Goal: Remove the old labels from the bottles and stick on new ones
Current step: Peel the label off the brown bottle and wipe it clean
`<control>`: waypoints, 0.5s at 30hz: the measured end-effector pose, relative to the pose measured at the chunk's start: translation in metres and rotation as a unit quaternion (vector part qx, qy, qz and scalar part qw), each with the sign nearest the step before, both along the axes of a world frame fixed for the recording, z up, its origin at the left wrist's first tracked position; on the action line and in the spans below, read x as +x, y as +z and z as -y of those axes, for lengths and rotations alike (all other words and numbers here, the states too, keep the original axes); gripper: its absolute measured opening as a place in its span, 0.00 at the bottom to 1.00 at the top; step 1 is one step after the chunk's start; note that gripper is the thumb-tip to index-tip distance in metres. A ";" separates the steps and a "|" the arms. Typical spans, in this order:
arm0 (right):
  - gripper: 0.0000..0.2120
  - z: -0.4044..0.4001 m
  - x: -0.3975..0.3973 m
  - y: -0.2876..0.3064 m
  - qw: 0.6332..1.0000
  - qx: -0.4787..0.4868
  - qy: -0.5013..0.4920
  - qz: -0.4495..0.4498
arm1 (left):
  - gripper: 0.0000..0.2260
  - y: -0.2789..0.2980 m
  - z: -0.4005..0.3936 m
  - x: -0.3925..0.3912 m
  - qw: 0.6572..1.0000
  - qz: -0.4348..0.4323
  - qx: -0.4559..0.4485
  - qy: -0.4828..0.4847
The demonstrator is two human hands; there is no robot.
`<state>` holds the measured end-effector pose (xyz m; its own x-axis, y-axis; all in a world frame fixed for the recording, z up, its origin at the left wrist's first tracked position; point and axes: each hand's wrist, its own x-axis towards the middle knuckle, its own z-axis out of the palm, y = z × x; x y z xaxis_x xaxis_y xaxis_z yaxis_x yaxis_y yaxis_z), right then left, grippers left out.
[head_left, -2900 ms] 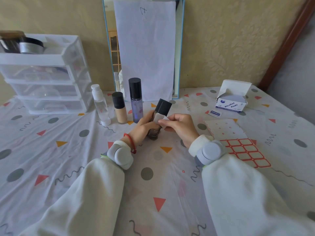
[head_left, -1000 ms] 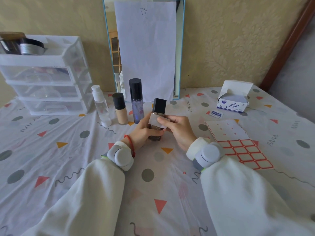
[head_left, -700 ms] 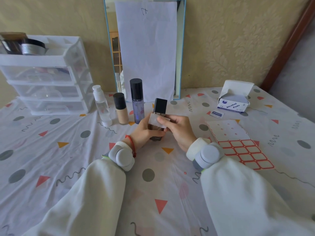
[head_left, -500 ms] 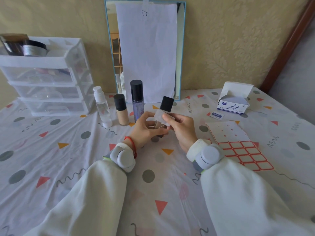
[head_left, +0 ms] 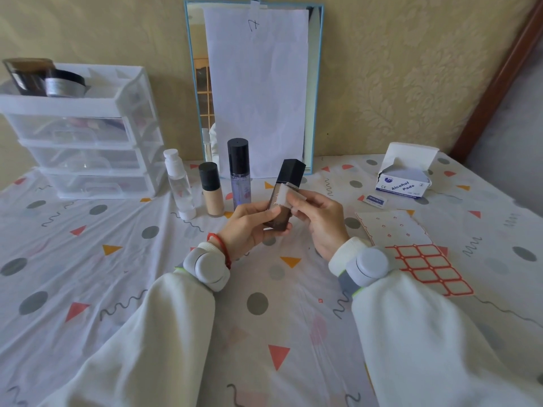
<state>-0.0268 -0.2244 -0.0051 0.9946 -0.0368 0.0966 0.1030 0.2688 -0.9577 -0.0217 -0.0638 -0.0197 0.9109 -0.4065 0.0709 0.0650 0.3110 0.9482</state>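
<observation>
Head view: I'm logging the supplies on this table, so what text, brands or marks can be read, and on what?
"Alcohol Pads": on the white and blue box; its smaller print is too small to read.
A handwritten mark, unclear: top of the paper sheet over the mirror.
Small packet by the box: print too blurred.
Dark bottle held by both hands, its white label: nothing readable.

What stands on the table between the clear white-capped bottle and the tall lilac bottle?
In the head view, the short beige foundation bottle with a black cap stands between the clear bottle and the lilac bottle.
</observation>
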 end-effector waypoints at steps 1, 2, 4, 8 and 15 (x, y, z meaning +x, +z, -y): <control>0.10 0.000 0.000 0.000 1.000 -0.008 0.007 0.004 | 0.13 0.000 0.000 0.000 1.000 0.001 -0.003 0.003; 0.12 0.000 0.000 -0.001 1.000 -0.019 0.012 0.006 | 0.13 0.001 0.001 0.000 1.000 0.002 -0.005 0.007; 0.12 -0.001 0.001 -0.002 1.000 -0.013 0.011 0.002 | 0.13 0.002 0.001 -0.001 1.000 -0.001 -0.004 0.006; 0.11 0.001 0.001 0.000 1.000 0.011 0.013 -0.008 | 0.14 0.003 0.001 -0.001 1.000 -0.011 0.000 0.008; 0.07 -0.002 -0.001 0.001 1.000 -0.019 0.009 -0.022 | 0.16 0.001 0.000 -0.002 0.996 0.023 0.051 0.062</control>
<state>-0.0275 -0.2227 -0.0036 0.9984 -0.0156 0.0545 0.0566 0.2340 -0.9706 -0.0232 -0.0642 -0.0187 0.9515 -0.2978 0.0777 -0.0123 0.2155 0.9764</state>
